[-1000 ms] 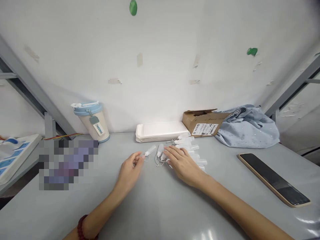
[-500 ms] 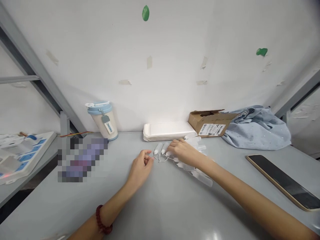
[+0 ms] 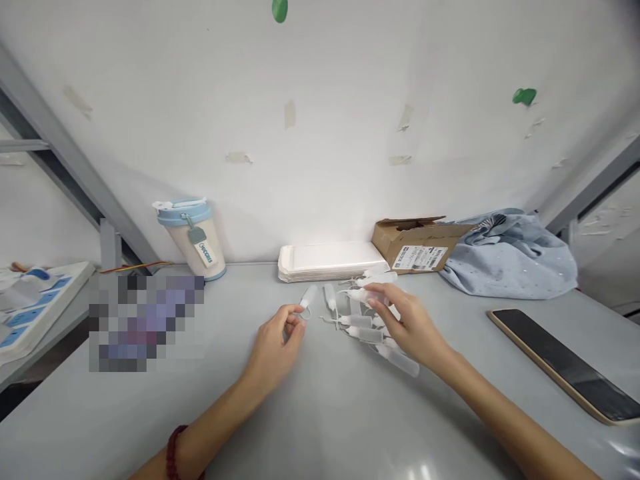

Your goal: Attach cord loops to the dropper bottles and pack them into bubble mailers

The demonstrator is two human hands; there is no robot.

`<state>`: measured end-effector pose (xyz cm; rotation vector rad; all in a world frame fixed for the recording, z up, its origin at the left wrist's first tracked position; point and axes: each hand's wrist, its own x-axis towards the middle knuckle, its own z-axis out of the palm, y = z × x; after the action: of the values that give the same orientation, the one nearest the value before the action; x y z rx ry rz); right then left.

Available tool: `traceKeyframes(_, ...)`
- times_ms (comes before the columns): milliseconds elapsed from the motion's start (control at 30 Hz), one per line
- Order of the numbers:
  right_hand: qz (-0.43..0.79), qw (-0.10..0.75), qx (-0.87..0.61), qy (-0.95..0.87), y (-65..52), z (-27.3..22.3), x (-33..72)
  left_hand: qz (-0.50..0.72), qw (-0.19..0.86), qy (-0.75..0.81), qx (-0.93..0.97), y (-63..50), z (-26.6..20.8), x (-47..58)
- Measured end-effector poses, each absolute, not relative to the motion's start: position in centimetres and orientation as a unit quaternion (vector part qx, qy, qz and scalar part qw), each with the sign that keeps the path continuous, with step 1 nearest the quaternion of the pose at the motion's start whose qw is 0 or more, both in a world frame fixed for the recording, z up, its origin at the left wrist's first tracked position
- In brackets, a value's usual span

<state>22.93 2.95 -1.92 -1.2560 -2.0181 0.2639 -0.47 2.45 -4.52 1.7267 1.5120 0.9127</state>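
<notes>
Here, your right hand (image 3: 414, 325) pinches a bottle (image 3: 358, 294) | one lone bottle (image 3: 310, 294) sits apart at your curled left hand (image 3: 274, 348), grip unclear | remaining bottles (image 3: 369, 335) sprawl around your right.

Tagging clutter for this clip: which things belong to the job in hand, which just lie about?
In the job: translucent bottles, with left hand and right hand at them.

Apparently lying about: lidded cup, white stack (role unclear), cardboard box, cloth, phone, power strip, pixelated item.

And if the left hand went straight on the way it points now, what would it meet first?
Probably the small translucent bottle just beyond the left hand; they may already touch.
</notes>
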Motion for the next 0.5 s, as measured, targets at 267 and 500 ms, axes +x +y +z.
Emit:
traceKeyframes(267, 0.320, 0.357, -0.500, -0.722, 1.3, -1.1, 21.2, 0.312, 0.377, 0.534, 0.689, 1.1, -3.8, 0.1)
traceKeyframes(500, 0.343, 0.338, -0.501, -0.719, 1.2, -1.7, 21.0, 0.313, 0.410, 0.517, 0.683, 1.1, -3.3, 0.3)
